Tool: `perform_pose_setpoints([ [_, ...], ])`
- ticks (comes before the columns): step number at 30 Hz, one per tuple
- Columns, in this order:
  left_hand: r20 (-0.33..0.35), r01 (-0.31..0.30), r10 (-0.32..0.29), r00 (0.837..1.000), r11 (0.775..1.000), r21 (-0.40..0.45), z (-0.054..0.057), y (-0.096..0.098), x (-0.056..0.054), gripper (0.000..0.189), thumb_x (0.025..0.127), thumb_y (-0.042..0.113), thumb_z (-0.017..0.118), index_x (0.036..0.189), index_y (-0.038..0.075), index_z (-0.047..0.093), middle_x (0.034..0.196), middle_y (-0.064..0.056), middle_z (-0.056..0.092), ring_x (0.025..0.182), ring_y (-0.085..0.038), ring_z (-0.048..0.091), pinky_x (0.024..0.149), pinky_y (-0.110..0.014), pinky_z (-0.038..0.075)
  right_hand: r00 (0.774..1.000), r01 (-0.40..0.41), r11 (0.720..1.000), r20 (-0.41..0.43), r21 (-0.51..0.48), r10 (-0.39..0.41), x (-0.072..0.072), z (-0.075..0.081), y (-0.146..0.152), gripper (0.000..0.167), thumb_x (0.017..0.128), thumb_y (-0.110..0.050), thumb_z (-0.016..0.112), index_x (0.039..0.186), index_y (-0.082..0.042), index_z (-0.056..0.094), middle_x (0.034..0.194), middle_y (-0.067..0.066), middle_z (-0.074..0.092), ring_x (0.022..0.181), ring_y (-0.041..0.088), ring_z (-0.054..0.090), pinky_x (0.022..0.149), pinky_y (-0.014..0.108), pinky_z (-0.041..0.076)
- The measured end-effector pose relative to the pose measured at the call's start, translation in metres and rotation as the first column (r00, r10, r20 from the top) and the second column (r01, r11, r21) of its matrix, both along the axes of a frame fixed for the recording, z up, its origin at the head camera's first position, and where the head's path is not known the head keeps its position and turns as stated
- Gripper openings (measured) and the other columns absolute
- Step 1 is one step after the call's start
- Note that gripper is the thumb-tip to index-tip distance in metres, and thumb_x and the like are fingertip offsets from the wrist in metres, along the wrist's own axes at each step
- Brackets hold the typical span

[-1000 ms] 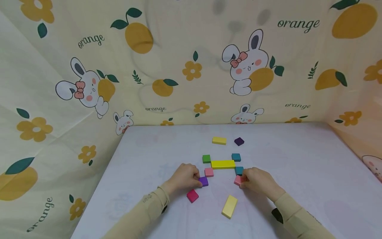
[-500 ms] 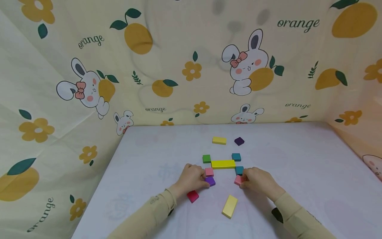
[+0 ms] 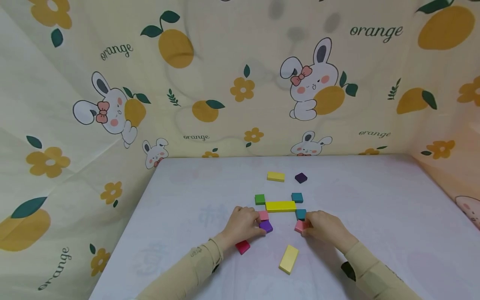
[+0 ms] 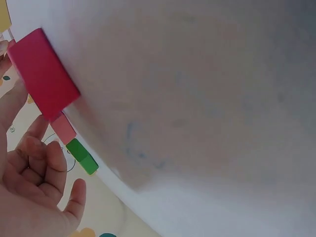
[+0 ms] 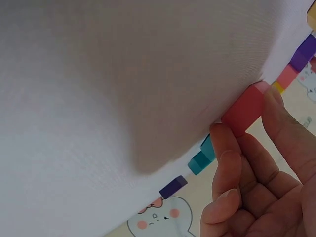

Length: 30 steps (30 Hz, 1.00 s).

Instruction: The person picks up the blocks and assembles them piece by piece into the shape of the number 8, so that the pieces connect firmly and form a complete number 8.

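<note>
My left hand (image 3: 243, 226) pinches a small purple block (image 3: 266, 226), which lies turned at an angle just below a pink block (image 3: 263, 215). In the left wrist view, a red block (image 4: 44, 74) in the foreground hides the purple one from sight. My right hand (image 3: 324, 227) holds a second pink block (image 5: 245, 109) between thumb and fingers, close below a teal block (image 3: 301, 214). Between the two columns of blocks lies a long yellow block (image 3: 280, 206), with a green block (image 3: 260, 199) at its upper left and another teal block (image 3: 297, 197) at its upper right.
Near my left wrist lies the red block, partly covered by the hand in the head view. A pale yellow block (image 3: 288, 259) lies in front. Farther back are another pale yellow block (image 3: 275, 176) and a dark purple block (image 3: 301, 178). A printed curtain (image 3: 210, 75) stands behind the white table (image 3: 187, 187).
My left hand has slid the purple block to the right, under the left pink block, and the block has turned. My right hand stays in place with its pink block.
</note>
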<state>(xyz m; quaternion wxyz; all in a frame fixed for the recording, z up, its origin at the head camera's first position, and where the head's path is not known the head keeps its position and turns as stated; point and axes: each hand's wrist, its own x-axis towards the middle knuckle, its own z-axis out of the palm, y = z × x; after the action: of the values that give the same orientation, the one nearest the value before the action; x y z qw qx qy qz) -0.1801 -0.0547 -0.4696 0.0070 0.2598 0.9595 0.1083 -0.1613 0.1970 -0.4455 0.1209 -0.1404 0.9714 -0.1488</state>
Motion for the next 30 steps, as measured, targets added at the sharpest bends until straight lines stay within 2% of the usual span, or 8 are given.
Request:
perform_pose_setpoints([
  [12,-0.008,-0.004,0.004,1.0,1.0,-0.013,-0.001,0.0022,0.0011,0.032,0.071,0.05,0.075,0.083,0.022,0.066,0.073,0.012,0.055,0.068,-0.003,0.048,0.079,-0.03,0.039,1.0,0.01,1.0,-0.025,-0.022,-0.01,0.0025,-0.0023,0.0004,0.018,0.075,-0.021,0.076,0.08,-0.01,0.063,0.069,-0.003,0.057,0.066,0.013,0.047,0.062,0.026,0.045],
  [21,-0.013,-0.008,0.008,1.0,1.0,-0.023,-0.0004,0.0021,0.0007,0.033,0.07,0.052,0.074,0.083,0.022,0.066,0.073,0.012,0.056,0.069,-0.003,0.049,0.079,-0.03,0.04,1.0,0.011,1.0,-0.028,-0.011,-0.011,0.0047,0.0001,-0.0005,0.019,0.076,-0.021,0.076,0.083,-0.01,0.063,0.07,-0.003,0.057,0.067,0.013,0.047,0.062,0.027,0.046],
  [30,-0.033,0.012,-0.012,0.999,1.0,-0.019,-0.0002,0.0039,0.0014,0.034,0.069,0.053,0.075,0.081,0.022,0.066,0.07,0.012,0.053,0.066,-0.003,0.046,0.076,-0.028,0.038,0.999,0.027,1.0,-0.043,-0.015,-0.027,0.0063,-0.0004,0.0005,0.02,0.074,-0.023,0.077,0.082,-0.011,0.064,0.07,-0.004,0.057,0.066,0.012,0.047,0.063,0.026,0.047],
])
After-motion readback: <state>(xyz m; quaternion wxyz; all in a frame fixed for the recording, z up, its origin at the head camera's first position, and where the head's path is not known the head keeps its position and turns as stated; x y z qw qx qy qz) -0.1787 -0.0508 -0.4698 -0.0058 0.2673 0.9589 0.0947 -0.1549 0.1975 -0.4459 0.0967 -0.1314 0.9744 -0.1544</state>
